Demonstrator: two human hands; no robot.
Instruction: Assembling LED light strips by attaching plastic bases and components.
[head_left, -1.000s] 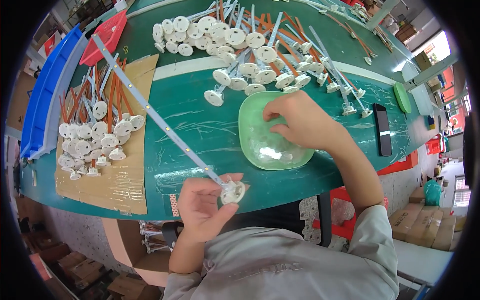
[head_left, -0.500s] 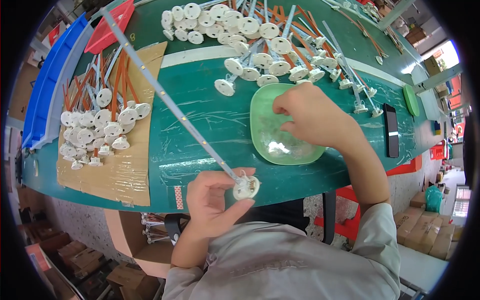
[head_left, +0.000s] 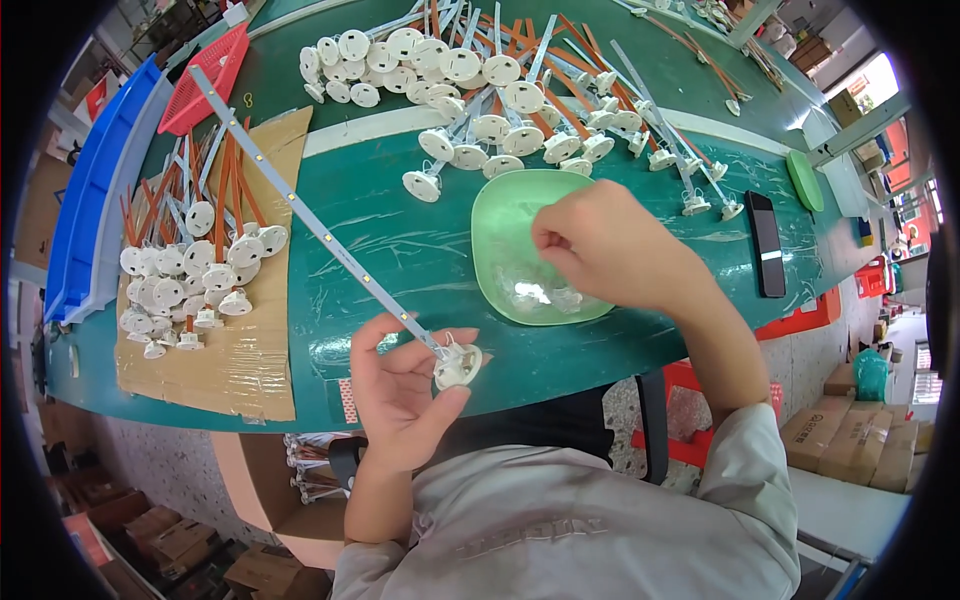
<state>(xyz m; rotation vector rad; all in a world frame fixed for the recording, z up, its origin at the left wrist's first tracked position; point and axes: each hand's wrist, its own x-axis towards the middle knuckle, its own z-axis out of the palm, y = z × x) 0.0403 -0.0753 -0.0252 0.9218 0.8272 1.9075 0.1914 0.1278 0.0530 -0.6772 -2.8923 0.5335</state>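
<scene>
My left hand (head_left: 395, 415), close to the table's near edge, holds an LED light strip (head_left: 345, 260) by the round white plastic base (head_left: 458, 368) at its lower end. The strip slants up and away to the left, and thin wires show at the base. Over the right part of a light green bowl (head_left: 497, 230) is my right hand (head_left: 615, 245), its fingers curled and pinched together. Whatever is between those fingertips cannot be made out. Small clear pieces seem to lie in the bowl, too blurred to name.
Piles of similar strips with white bases lie across the back (head_left: 460, 65) and on cardboard (head_left: 270, 340) at left. A blue tray (head_left: 100, 190) and red basket (head_left: 205, 80) stand far left. On the right are a black phone (head_left: 766, 245) and green lid-like piece (head_left: 803, 180).
The whole view has shifted a little. My right hand has drawn slightly right and nearer over the bowl, and its fingers have come together. My left hand still holds the strip, its base tilted differently.
</scene>
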